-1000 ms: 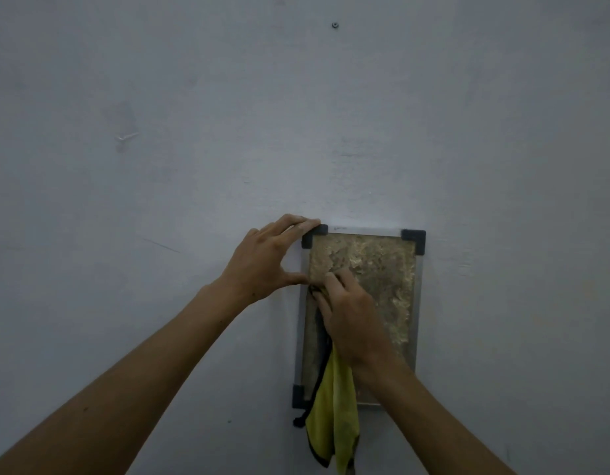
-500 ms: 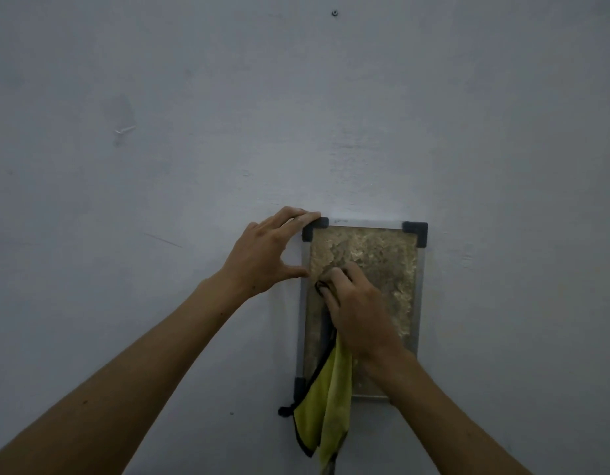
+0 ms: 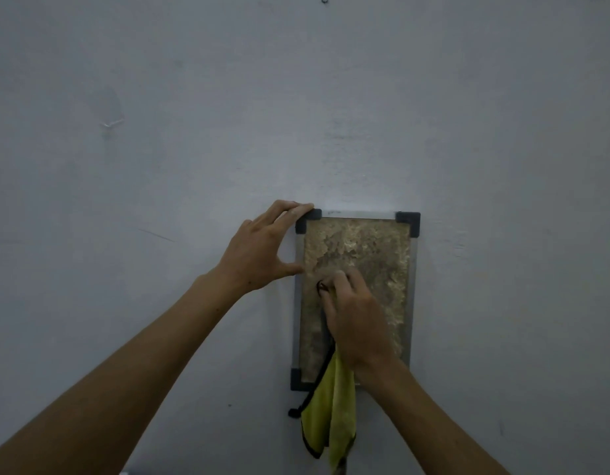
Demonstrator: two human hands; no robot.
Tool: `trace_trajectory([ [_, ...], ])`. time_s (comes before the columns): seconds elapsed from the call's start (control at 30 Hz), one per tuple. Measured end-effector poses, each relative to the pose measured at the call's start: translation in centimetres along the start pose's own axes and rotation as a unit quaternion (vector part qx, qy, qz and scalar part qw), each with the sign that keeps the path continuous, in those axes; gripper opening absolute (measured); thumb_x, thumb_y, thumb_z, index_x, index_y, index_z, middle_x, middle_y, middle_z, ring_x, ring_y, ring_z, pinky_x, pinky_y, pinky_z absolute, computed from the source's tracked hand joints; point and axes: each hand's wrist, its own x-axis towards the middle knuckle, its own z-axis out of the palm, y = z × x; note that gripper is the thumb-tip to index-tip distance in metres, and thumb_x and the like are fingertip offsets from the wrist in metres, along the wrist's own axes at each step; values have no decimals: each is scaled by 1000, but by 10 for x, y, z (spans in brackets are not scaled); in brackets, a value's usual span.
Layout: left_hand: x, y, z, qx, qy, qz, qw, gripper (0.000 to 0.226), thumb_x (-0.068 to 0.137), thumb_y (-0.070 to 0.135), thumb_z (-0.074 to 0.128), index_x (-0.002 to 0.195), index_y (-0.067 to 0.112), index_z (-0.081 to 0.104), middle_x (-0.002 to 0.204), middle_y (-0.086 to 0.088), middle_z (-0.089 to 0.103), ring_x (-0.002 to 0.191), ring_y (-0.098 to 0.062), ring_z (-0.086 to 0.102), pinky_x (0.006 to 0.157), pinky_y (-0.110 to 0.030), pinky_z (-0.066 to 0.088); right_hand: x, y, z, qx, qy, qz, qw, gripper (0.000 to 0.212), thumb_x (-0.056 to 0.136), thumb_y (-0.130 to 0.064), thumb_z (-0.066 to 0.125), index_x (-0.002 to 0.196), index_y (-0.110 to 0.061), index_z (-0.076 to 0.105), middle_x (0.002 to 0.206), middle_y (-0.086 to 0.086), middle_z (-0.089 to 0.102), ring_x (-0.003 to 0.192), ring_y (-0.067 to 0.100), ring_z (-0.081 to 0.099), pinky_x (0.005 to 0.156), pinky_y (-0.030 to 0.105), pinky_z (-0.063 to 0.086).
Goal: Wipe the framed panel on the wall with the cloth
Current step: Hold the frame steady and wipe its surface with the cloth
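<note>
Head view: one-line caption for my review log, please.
Left hand steadies the framed panel while right hand rubs it with a yellow cloth.

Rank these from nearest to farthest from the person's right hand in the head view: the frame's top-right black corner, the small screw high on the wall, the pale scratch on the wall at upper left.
From the right hand:
1. Top-right black corner, just above and right, on the framed panel.
2. Pale scratch, far up and left on the wall.
3. Small screw, at the top edge.
</note>
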Motion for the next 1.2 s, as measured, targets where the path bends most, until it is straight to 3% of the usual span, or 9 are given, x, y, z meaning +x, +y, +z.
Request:
trace_trajectory([
  [0.17,0,2,0,-4,2,-2,1000,102,71,46,87,155,23,33,148,4,40,88,-4,38,80,-38,54,-28,1,14,-47,-115,-40,991,11,97,-11,59,108,-14,57,108,1,56,76,15,59,60,19,43],
  [0.4,0,3,0,-10,1,-4,1000,102,71,46,86,155,23,33,147,4,40,88,-3,38,81,-34,51,5,9,-5,20,40,63,997,12,98,-16,60,106,-8,61,107,4,56,78,14,58,68,27,57],
  [0.6,-1,4,-1,-8,1,-2,1000,101,71,46,87,155,23,34,147,3,41,86,-5,38,79,-36,53,-28,-8,19,-21,-88,-7,996,13,99,-7,54,110,-12,55,108,5,57,76,17,57,63,26,51],
  [0.8,0,9,2,-5,1,-20,1000,107,68,46,89,155,21,32,146,2,38,87,-6,39,82,-40,55,-21,15,6,24,74,128,989,9,97,-14,61,104,-8,59,100,5,57,71,8,50,53,10,40],
  [0.9,-1,12,9,-10,9,-32,999,109,65,42,91,154,20,32,145,0,36,90,-9,43,82,-43,56,-24,1,18,23,73,146,986,8,99,-16,56,105,-10,57,101,5,57,69,9,51,54,14,43],
  [1.03,0,9,11,4,9,-28,1000,110,63,45,92,153,21,33,143,0,37,97,-17,53,80,-47,56,-26,-2,22,-6,2,84,996,18,101,-18,54,116,-9,58,114,5,57,81,16,59,66,23,52],
  [1.2,1,11,12,2,6,-34,999,108,64,45,91,152,22,33,143,0,35,103,-20,55,83,-47,56,-13,8,3,54,63,103,991,7,99,-15,59,101,-8,60,101,3,56,73,9,52,62,18,50],
])
